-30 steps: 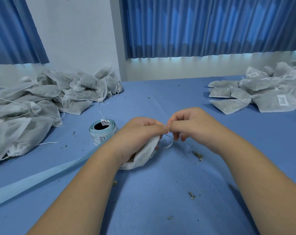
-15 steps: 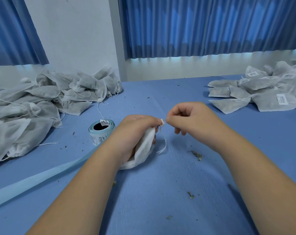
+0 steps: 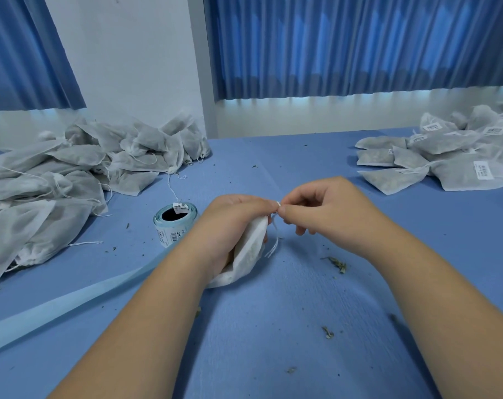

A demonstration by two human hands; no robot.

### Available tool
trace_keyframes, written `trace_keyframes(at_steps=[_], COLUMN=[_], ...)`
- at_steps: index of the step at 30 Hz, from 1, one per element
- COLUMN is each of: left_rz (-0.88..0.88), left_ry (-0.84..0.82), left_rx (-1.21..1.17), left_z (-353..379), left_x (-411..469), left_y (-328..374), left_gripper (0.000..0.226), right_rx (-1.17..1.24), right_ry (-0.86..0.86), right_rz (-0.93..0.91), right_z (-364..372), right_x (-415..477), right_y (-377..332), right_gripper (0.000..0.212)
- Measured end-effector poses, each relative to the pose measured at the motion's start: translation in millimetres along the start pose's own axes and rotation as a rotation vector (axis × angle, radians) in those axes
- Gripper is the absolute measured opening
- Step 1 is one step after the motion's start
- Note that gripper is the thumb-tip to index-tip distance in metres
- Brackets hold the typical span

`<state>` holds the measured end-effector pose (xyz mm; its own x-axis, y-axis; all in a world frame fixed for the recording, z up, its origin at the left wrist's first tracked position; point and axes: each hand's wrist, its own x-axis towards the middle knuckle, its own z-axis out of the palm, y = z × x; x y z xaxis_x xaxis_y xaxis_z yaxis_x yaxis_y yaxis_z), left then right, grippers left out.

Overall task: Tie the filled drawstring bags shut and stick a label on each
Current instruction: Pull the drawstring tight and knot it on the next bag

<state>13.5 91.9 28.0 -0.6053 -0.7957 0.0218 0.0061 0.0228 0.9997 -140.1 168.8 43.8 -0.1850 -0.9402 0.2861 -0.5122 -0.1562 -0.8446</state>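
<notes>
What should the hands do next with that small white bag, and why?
Probably pull the drawstring tight to finish the knot: the left hand grips the white bag below its mouth, the right hand pinches the drawstring right at the mouth, and its ends hang loose.

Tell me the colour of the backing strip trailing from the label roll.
The backing strip is plain pale blue, clearest in the head view, lower left.
</notes>
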Motion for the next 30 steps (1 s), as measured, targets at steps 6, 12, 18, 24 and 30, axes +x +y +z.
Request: trace_keyframes(at_steps=[6,12,18,24,30], left_rz=[0.015,0.039,0.052,0.111,0.152], left_ry=[-0.009,-0.021,-0.068,-0.096,0.077], left_rx=[0.04,0.123,0.182,0.201,0.194], left_z=[0.9,3.2,3.3,7.9,6.6], left_x=[-0.9,-3.6,-6.7,-7.5,-3.3], left_y=[-0.5,1.9,1.8,-1.3,-3.2], left_gripper=[0.019,0.014,0.012,0.021,0.017], right_rx=[-0.078,-0.046,0.241,0.512,0.296], right_ry=[0.015,0.033,0.07,-0.004,0.054], right_rz=[0.021,0.041,0.044,0.026,0.135], right_z=[0.7,-5.3,-19.3,-21.0,-23.4], right_x=[2.4,0.8,2.8,2.6,5.2], right_y=[3.3,0.7,-1.3,-1.5,4.6], right_gripper=[0.014,0.022,0.03,0.008,0.015])
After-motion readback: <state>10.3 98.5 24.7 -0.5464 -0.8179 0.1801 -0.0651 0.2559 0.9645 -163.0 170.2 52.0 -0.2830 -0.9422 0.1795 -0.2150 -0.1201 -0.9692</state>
